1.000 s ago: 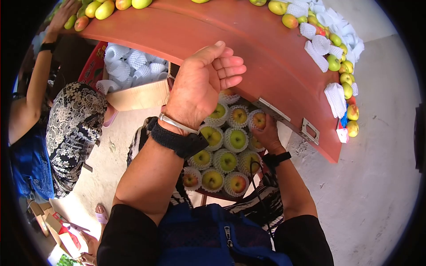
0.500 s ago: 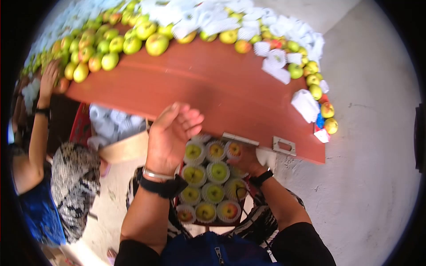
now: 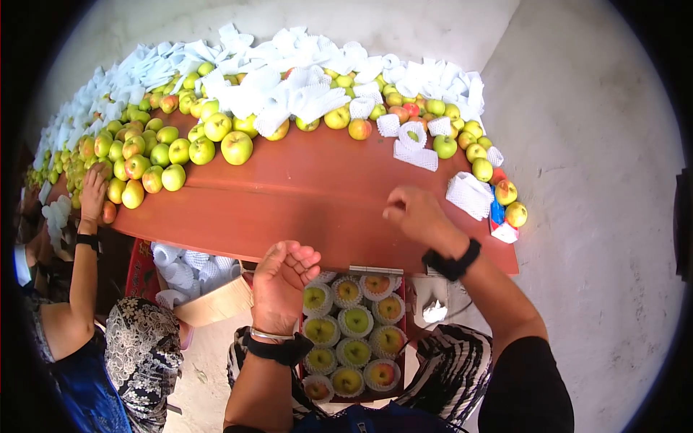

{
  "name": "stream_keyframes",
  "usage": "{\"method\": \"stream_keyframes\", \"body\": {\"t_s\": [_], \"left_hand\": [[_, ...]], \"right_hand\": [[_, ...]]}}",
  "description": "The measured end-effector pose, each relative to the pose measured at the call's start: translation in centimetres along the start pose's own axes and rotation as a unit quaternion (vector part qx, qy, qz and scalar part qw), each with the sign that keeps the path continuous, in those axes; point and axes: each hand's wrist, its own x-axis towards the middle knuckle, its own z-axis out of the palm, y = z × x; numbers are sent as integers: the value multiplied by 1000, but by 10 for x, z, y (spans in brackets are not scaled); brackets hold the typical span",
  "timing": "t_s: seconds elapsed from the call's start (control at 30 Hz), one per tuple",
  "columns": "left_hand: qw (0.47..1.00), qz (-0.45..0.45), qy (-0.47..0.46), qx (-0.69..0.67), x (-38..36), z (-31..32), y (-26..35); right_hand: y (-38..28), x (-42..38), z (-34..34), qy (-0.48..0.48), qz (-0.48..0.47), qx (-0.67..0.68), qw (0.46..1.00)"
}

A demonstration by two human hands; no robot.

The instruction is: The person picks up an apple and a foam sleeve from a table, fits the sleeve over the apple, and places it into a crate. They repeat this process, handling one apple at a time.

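My left hand [image 3: 285, 285] is held palm up at the table's front edge, its fingers slightly curled and nothing in it. Over the bare red-brown table [image 3: 303, 187], my right hand [image 3: 419, 216] hovers with its fingers bent inward; whether it holds anything is hidden. Below, between my knees, a box of apples [image 3: 355, 321] in white foam nets sits in rows. White foam nets [image 3: 469, 193] lie right of my right hand.
Loose apples [image 3: 173, 151] and a heap of foam nets [image 3: 303, 90] line the table's back and left. A co-worker's hand [image 3: 94, 193] touches apples at left. Beneath the table edge stands a red box of nets [image 3: 189, 270].
My right hand has risen from the box of apples to above the table. My left hand stays palm up. The view has shifted, showing more of the wall behind the table.
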Motion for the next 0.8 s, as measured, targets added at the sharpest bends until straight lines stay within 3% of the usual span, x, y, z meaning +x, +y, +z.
{"method": "stream_keyframes", "body": {"t_s": [0.07, 0.43, 0.57, 0.7, 0.8], "left_hand": [[1000, -1, -2, -3, 1, -1, -3], [999, 4, 15, 31, -7, 9, 8], [999, -6, 15, 32, -9, 11, 11], [999, -17, 22, 38, -11, 13, 11], [998, -17, 26, 47, -10, 12, 12]], "right_hand": [[21, 43, 4, -26, 45, -44, 998], [60, 186, 86, 180, 102, -89, 974], [77, 211, 98, 188, 223, -51, 955], [106, 229, 116, 118, 229, -40, 965], [113, 230, 122, 134, 224, -32, 965]]}}
